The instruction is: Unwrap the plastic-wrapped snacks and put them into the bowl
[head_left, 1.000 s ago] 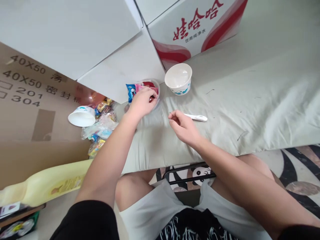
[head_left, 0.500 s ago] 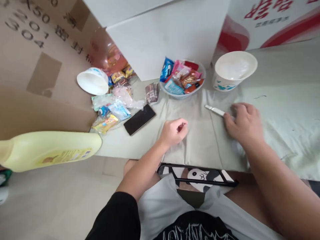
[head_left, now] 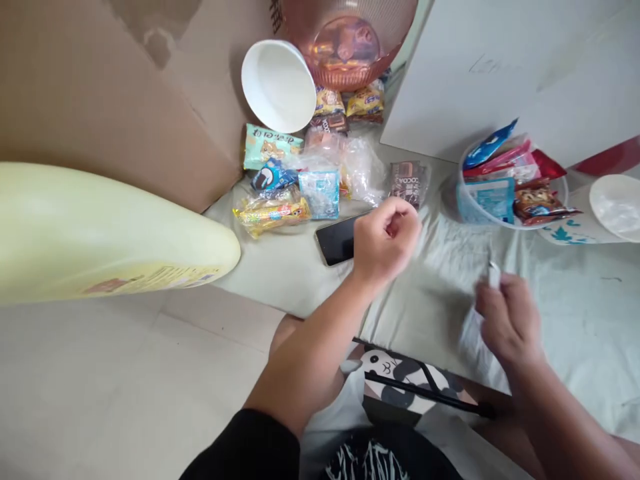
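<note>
My left hand (head_left: 387,240) is curled closed over the near side of a dark phone (head_left: 336,240), hiding part of it. Whatever those fingers hold, if anything, is hidden. Just beyond them lies a brown cocoa snack packet (head_left: 407,183). My right hand (head_left: 513,320), a little blurred, is closed round a slim white utility knife (head_left: 494,275), its narrow grey tip pointing away from me. Beside and below this hand is some crumpled clear plastic (head_left: 473,340) on the pale cloth (head_left: 425,293). A clear bowl (head_left: 463,200) of wrapped snacks stands beyond the right hand.
Wrapped snacks (head_left: 320,193) lie in a pile at the left, by a tipped white paper bowl (head_left: 280,87) and a pink ribbed basket (head_left: 350,73). A yellow bottle (head_left: 125,233) juts in at left. A white paper tub (head_left: 570,223) stands at right; cardboard (head_left: 200,120) and a white box (head_left: 450,87) rise behind.
The view has swung to the left. My right hand has taken up the utility knife, which lay against its fingertips, and turned it to point away. My left fist now overlaps the phone.
</note>
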Action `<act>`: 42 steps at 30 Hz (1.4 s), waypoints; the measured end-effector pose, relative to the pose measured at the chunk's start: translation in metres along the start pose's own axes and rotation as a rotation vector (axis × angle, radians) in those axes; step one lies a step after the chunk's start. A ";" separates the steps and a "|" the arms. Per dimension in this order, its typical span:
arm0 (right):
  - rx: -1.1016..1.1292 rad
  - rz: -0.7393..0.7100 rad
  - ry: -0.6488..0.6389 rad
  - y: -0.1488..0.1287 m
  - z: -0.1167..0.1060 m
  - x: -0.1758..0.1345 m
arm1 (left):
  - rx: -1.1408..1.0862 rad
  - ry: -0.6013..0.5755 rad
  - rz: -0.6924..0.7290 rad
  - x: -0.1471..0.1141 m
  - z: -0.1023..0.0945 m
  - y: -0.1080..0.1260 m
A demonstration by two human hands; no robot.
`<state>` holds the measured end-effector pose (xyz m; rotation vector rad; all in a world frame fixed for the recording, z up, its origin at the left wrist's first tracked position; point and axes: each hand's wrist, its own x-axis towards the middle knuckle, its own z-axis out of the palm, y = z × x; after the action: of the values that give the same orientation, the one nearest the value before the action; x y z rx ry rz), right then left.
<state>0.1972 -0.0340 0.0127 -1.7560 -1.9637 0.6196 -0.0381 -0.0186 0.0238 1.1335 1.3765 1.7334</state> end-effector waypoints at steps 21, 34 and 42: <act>0.362 -0.163 0.072 -0.093 -0.002 0.013 | -0.211 -0.134 -0.203 -0.003 -0.006 0.002; 0.972 0.184 -0.318 0.036 -0.006 -0.030 | -0.339 -0.525 -0.687 -0.044 0.054 -0.018; 1.060 0.213 -0.416 0.026 -0.038 -0.019 | -0.375 -0.541 -0.758 -0.044 0.087 -0.024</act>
<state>0.2423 -0.0486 0.0281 -1.1716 -1.1983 1.7950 0.0587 -0.0155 -0.0031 0.6627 0.9106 0.9760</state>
